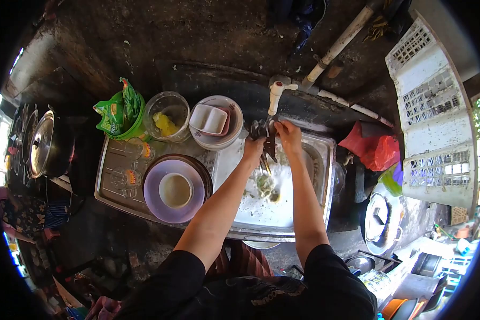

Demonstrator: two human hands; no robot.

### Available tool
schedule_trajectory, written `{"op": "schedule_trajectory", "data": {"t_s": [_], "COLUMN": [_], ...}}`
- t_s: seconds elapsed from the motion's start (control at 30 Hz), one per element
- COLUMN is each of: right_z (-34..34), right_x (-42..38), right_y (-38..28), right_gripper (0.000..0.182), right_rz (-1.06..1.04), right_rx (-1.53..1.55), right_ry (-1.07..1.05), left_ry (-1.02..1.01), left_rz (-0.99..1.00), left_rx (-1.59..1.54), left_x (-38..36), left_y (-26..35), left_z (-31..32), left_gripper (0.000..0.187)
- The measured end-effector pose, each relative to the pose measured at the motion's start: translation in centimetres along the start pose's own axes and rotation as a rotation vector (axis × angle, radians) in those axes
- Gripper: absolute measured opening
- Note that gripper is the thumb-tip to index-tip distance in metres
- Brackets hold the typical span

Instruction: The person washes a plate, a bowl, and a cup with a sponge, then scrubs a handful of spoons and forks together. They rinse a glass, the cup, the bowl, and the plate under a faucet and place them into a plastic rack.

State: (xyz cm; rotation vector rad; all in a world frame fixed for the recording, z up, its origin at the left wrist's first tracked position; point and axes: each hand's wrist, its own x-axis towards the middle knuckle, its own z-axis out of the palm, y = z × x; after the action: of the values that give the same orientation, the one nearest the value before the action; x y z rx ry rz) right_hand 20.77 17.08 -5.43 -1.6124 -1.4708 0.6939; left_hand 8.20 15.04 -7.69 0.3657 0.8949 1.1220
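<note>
Below the white tap (276, 98), my left hand (255, 146) is closed round a bundle of cutlery (271, 145), its dark handles and spoon ends sticking out on both sides. My right hand (289, 136) pinches the same bundle from the right, fingertips close under the spout. Beneath both hands is the metal sink basin (304, 205), wet, with food scraps (266, 184) around its drain. To the left of my left hand stand stacked bowls (234, 117), topped by a divided white dish (208, 119).
On the drainboard (109, 194) sit a purple plate (152, 194) bearing a white bowl (175, 190), glass mugs (124, 181), a clear bowl (165, 101) with a yellow sponge, and a green tub (138, 128). A red plastic bag (384, 152) hangs to the right.
</note>
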Motion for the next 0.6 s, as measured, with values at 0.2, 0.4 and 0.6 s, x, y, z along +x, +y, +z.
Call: {"op": "schedule_trajectory", "data": {"t_s": [0.2, 0.4, 0.6], "right_z": [1.5, 0.3, -1.7], "right_x": [0.8, 0.8, 0.4], "right_y": [-4.1, -6.0, -2.7], "right_gripper": [0.017, 0.017, 0.026], "right_rz": [0.109, 0.158, 0.150], "right_rx": [0.364, 0.555, 0.071], "right_ry": [-0.137, -0.310, -0.223], "left_ry": [-0.088, -0.158, -0.222], "left_rz": [-0.034, -0.030, -0.127], "left_rx": [-0.062, -0.013, -0.047], "left_x": [-1.2, -0.9, 0.3], "left_y": [0.8, 1.8, 2.4], "left_z": [0.0, 0.4, 0.3], "left_gripper": [0.014, 0.015, 0.018]}}
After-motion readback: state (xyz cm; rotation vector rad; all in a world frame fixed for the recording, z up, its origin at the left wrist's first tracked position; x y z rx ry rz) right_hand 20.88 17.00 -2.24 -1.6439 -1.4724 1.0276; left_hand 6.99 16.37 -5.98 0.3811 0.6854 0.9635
